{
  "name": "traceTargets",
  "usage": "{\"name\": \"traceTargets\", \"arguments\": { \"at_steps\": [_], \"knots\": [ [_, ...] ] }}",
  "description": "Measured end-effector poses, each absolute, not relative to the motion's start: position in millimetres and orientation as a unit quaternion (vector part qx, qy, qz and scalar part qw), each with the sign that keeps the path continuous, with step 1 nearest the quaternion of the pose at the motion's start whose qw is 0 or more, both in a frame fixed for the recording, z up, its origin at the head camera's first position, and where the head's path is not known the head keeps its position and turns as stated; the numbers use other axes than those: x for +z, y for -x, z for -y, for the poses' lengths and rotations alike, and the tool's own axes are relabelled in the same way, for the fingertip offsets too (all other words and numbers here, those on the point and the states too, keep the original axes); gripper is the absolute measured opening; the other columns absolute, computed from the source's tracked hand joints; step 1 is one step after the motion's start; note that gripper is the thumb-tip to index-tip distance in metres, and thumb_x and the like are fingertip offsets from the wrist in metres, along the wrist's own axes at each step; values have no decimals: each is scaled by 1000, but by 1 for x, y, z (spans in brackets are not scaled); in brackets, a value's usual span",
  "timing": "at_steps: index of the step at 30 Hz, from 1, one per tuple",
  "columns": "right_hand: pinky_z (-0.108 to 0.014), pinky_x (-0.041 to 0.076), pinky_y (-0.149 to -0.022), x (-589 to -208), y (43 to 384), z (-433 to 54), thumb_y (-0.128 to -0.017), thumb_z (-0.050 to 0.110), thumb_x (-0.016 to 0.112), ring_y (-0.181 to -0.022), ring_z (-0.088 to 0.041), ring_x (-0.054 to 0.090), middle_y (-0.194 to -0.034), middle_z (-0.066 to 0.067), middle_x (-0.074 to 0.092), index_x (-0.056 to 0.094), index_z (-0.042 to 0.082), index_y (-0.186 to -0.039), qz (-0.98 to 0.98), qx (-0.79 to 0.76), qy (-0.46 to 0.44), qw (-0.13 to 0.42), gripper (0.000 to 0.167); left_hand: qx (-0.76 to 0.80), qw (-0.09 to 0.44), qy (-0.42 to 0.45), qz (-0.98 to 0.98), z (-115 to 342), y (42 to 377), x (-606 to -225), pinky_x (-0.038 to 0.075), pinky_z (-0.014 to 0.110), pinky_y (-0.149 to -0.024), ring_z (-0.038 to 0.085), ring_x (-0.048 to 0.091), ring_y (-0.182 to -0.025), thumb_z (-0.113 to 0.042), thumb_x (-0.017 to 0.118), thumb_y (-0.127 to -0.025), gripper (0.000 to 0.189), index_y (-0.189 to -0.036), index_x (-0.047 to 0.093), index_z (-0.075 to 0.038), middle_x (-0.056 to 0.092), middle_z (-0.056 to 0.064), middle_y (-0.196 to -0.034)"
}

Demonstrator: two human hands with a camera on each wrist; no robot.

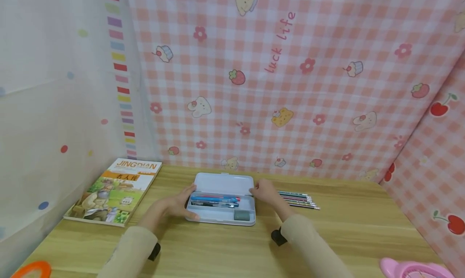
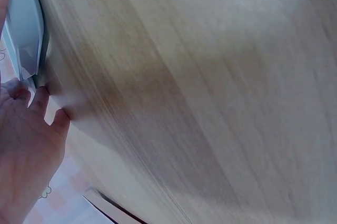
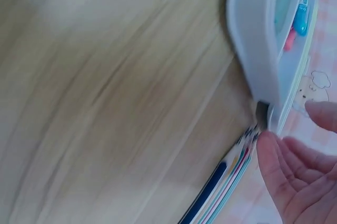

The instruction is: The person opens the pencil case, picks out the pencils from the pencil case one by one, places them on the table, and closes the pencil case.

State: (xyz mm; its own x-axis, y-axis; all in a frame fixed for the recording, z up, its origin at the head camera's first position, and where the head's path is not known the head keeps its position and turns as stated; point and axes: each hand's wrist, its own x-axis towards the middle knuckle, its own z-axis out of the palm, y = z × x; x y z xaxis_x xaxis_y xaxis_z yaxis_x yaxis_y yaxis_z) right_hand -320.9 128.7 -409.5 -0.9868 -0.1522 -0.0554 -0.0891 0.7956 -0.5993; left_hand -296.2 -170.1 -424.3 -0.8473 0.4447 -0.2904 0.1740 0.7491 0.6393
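A white pencil case (image 1: 218, 220) lies on the table with its lid (image 1: 223, 184) raised at the back. Several blue, red and black pens (image 1: 214, 200) fill its long compartment, and a dark grey-green block (image 1: 241, 215) sits front right. My left hand (image 1: 179, 202) holds the case's left end, thumb at the front and fingers towards the hinge. At the lid's lower right corner, my right hand (image 1: 265, 192) touches the case with loosely bent fingers. Its thumb stands apart from them in the right wrist view. Several striped pencils (image 1: 299, 199) lie to the right.
A magazine (image 1: 112, 193) rests at the table's left. Part of an orange ring (image 1: 36, 268) shows at the front left, and a pink object (image 1: 410, 268) at the front right. A checked cloth (image 1: 283, 88) hangs behind the table.
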Motion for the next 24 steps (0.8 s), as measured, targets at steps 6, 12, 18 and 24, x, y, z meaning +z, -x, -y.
{"name": "traceTargets", "arguments": {
  "at_steps": [6,12,18,24],
  "knots": [
    [-20,29,-43,-411,329,-116,-85,11,61,-49,-12,37,-54,0,38,54,3,-64,-944,-325,15,50,22,315,218,-173,-907,169,296,-424,12,55,-112,41,3,-140,-42,75,-71,112,-146,3,-2,-2,20,-153],
    [-25,45,-54,-410,331,-109,-80,8,65,-62,-18,49,-72,-12,57,63,-9,-89,-950,-311,4,29,19,317,221,-168,-907,170,296,-424,11,56,-112,41,2,-140,-40,76,-70,113,-146,2,-1,-3,21,-153],
    [-44,49,-90,-415,331,-111,-82,3,62,-99,-32,57,-120,-29,54,46,-13,-124,-925,-380,6,16,48,313,213,-179,-908,168,296,-428,11,56,-112,42,2,-139,-40,77,-69,115,-146,2,1,-4,24,-152],
    [-38,55,-75,-415,334,-115,-81,-7,59,-94,-34,60,-114,-33,54,39,-14,-127,-886,-463,-28,18,51,307,207,-177,-912,170,298,-426,10,55,-112,42,0,-139,-42,77,-68,120,-145,-5,2,-4,26,-151]
  ]
}}
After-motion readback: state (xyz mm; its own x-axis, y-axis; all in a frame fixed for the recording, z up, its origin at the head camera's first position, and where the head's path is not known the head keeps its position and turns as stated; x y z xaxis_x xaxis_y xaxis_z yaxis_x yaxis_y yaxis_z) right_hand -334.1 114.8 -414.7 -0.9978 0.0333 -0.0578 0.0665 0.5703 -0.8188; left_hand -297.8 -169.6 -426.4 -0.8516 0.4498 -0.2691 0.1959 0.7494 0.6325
